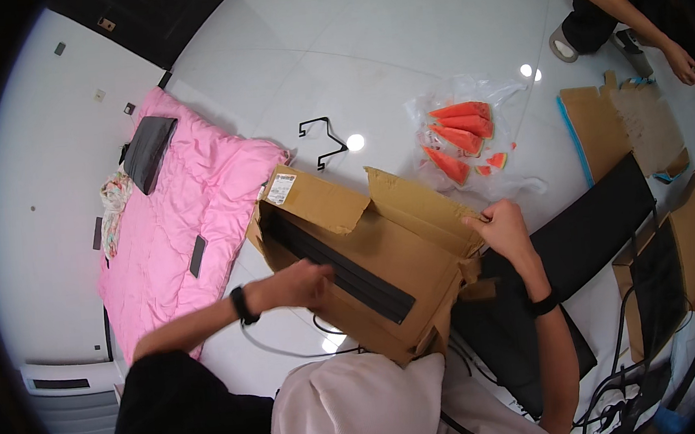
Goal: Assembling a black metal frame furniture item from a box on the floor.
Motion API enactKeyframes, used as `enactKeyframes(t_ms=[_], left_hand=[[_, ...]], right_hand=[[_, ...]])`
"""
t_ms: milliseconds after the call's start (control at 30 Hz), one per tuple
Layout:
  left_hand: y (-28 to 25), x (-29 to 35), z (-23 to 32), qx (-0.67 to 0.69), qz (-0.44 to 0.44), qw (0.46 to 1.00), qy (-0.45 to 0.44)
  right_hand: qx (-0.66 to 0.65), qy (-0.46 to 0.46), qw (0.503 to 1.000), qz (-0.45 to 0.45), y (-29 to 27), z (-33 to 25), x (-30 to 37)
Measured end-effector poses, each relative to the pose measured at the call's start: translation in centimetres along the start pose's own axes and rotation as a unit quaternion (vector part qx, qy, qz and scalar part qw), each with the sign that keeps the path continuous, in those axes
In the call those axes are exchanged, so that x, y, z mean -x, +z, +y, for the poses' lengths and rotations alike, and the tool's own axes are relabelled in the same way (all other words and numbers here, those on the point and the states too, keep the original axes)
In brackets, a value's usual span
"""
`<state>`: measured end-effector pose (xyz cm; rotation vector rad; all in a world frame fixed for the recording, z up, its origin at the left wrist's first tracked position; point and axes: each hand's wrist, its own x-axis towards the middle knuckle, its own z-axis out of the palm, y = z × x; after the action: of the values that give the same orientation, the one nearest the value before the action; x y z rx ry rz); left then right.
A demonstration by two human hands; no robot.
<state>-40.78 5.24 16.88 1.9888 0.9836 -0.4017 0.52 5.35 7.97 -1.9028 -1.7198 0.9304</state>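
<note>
Brown cardboard box (pixel 403 253) sits open right in front of the person; whether it rests on the floor or the legs, can't tell. Dark strip (pixel 370 293) lies inside it — one ribbed piece or several side by side, not clear.

Key geometry: the strip's long axis runs with the box's long side, slanting from far left to near right. Left hand (pixel 300 284) is the nearer one: curled over the box's near side, with the strip's middle just beyond the knuckles. Its fingers are blurred, so can't tell if they close on anything or touch the strip.

Right hand (pixel 505 233) is at the far right corner, thumb and fingers pinching the edge of the flap (pixel 421 203). From there the strip lies leftward and closer to the body — bare cardboard between. Hands are well apart, on opposite sides of the strip.

Around it: white label (pixel 282 189) on another flap near the strip's far end, black board (pixel 597 222) to the right of the box, melon slices (pixel 460 138) beyond it, well clear of both hands.
</note>
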Motion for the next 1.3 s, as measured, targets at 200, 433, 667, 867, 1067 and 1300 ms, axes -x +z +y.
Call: enactKeyframes(t_ms=[200, 433, 667, 867, 1067, 1300], left_hand=[[7.2, -5.6, -4.5, -0.405, 0.001, 0.907, 0.113], [8.2, -7.7, -1.2, -0.337, -0.069, 0.932, 0.112], [9.2, -7.7, -6.1, -0.283, -0.075, 0.947, 0.133], [-2.1, -7.5, 1.4, -0.028, -0.042, 0.991, 0.126], [-14.0, -7.5, 6.7, 0.281, 0.252, 0.899, 0.221], [-16.2, -7.9, 17.0, 0.435, 0.316, 0.779, 0.323]], right_hand=[[0.001, 0.035, 0.999, 0.013, 1.1, -3.0, 2.1], [-0.013, 0.04, 0.998, 0.043, 2.0, -2.5, 3.1], [-0.009, 0.0, 0.999, 0.046, 2.3, -3.5, 2.7], [-0.019, -0.022, 0.999, 0.045, 3.5, -2.5, 3.0], [-0.03, -0.059, 0.997, 0.035, 4.6, -2.5, 5.0], [-0.148, -0.157, 0.969, 0.119, 0.6, -8.4, 8.6]])
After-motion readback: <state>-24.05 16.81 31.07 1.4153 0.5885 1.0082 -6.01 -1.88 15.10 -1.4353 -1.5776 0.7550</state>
